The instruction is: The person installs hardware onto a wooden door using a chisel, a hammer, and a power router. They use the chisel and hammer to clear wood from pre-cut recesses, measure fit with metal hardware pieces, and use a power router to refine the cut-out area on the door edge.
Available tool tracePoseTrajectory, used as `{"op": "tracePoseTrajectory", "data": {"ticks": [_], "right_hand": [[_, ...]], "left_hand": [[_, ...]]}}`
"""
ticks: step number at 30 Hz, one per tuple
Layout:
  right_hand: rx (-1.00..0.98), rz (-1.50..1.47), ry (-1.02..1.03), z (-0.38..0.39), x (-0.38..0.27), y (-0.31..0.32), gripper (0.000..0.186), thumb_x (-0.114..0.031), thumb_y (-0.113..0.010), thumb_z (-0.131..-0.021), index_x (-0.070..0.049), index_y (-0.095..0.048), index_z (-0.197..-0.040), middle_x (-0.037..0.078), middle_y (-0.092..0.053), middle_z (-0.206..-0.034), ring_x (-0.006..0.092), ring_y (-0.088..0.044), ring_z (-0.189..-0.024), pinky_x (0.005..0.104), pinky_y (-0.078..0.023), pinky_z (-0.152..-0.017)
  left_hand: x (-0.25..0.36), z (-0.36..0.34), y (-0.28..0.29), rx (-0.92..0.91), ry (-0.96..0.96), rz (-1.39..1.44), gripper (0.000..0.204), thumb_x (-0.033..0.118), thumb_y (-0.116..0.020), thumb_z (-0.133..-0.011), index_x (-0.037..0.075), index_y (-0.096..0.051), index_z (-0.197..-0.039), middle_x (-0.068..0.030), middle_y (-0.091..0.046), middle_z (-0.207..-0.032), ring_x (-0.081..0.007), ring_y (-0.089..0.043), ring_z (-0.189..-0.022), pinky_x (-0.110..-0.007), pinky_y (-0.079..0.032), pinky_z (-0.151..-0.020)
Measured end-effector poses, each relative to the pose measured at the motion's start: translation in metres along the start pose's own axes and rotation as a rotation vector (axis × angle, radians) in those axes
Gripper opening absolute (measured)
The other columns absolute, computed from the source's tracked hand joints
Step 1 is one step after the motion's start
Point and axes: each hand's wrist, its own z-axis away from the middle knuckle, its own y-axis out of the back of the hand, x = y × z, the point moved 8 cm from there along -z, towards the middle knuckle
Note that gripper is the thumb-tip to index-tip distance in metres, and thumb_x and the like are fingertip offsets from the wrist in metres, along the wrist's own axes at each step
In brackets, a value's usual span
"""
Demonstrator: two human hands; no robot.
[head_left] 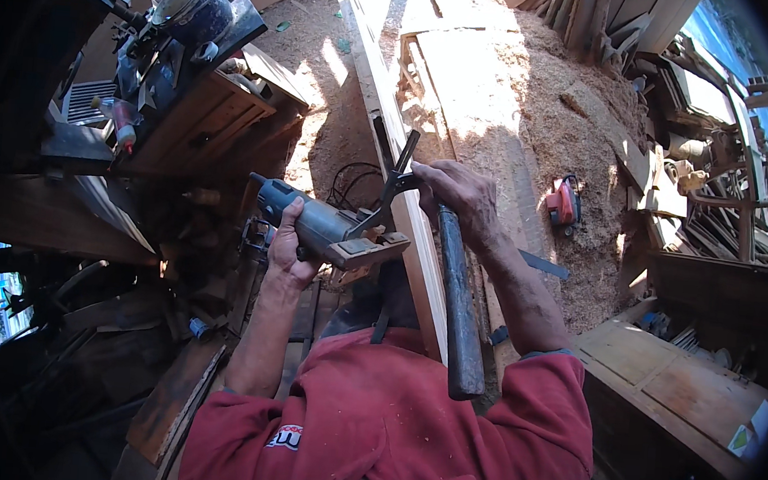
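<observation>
1. The left hand (286,255) has its fingers wrapped around the grey-blue power tool (315,221), thumb on top; that tool lies at 9 o'clock, just off the view's centre.
2. A wooden block (370,251) sits at the tool's 4 o'clock end.
3. The right hand (460,195) has its fingers curled at the top of a dark handle (461,318), which points to 6 o'clock.
4. At that hand's 9 o'clock is a dark metal piece (395,185); I cannot tell whether the fingers pinch it.
5. A long timber (427,289) runs from 12 toward 5 o'clock.
6. A red tool (567,203) lies at the right hand's 3 o'clock.
</observation>
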Motion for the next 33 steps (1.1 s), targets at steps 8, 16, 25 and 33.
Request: {"op": "tracePoseTrajectory", "data": {"ticks": [8, 16, 25, 33], "right_hand": [[-0.130, -0.130, -0.055, 0.027, 0.044, -0.017, 0.043, -0.016, -0.072, -0.085, -0.018, -0.065, -0.127, 0.008, -0.071, -0.097, 0.0246, -0.072, -0.086, 0.0368, -0.059, -0.069], [-0.341, 0.330, -1.372, 0.319, 0.341, -0.082, 0.056, -0.036, -0.064, -0.091, -0.028, -0.048, -0.145, 0.024, -0.069, -0.117, 0.0433, -0.066, -0.111, 0.0545, -0.051, -0.092], [-0.293, 0.349, -1.705, 0.417, 0.421, -0.075, 0.042, -0.024, -0.062, -0.088, -0.006, -0.061, -0.126, 0.025, -0.067, -0.121, 0.0433, -0.063, -0.117, 0.0502, -0.050, -0.097], [0.287, 0.221, -0.944, 0.175, 0.300, 0.026, 0.054, -0.026, -0.072, -0.089, -0.003, -0.058, -0.136, 0.021, -0.062, -0.125, 0.0350, -0.059, -0.121, 0.0430, -0.047, -0.103]], "left_hand": [[0.022, -0.011, 0.011, 0.012, -0.114, -0.101, 0.054, 0.031, -0.079, -0.085, 0.006, -0.054, -0.126, -0.0105, -0.067, -0.112, -0.0273, -0.066, -0.103, -0.048, -0.054, -0.097], [0.095, 0.000, 0.001, 0.071, -0.332, -0.243, 0.065, 0.037, -0.078, -0.087, 0.013, -0.049, -0.139, -0.0079, -0.063, -0.119, -0.0260, -0.062, -0.111, -0.047, -0.051, -0.101], [0.115, 0.020, -0.064, 0.156, -0.787, -0.572, 0.061, 0.034, -0.077, -0.082, -0.001, -0.058, -0.129, -0.0124, -0.065, -0.120, -0.0253, -0.062, -0.113, -0.042, -0.045, -0.105], [0.105, 0.049, -0.142, 0.022, -1.133, -0.710, 0.071, 0.016, -0.082, -0.080, 0.004, -0.048, -0.141, -0.0093, -0.062, -0.119, -0.0188, -0.063, -0.108, -0.039, -0.052, -0.097]]}}
